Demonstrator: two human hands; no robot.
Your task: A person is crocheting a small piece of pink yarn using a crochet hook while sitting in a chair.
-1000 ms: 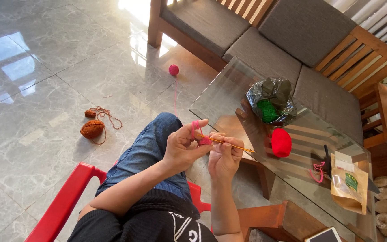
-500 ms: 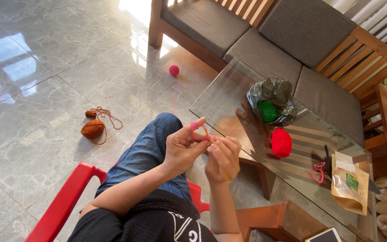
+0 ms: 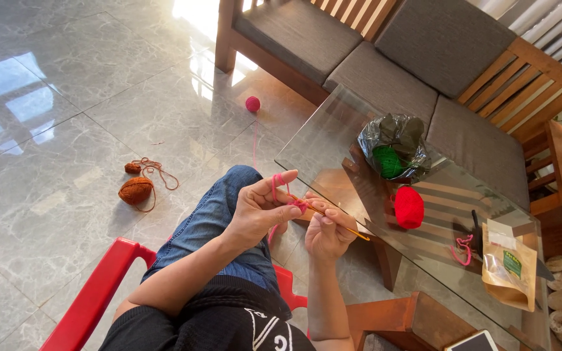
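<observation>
Pink yarn (image 3: pixel 274 188) is looped over the left hand (image 3: pixel 258 211), pinched at a tiny started piece (image 3: pixel 299 205), the hook (image 3: pixel 333 220) gripped in the closed right hand (image 3: pixel 326 233); most crocheting judged undone, ball (image 3: pixel 252 104) on floor.

Both forearms reach forward over the lap, wrists close together. The left hand (image 3: pixel 259 208) is raised, index finger and thumb extended, the other fingers curled. The right hand (image 3: pixel 328 231) sits just beside it, fingers apparently pinched shut.
</observation>
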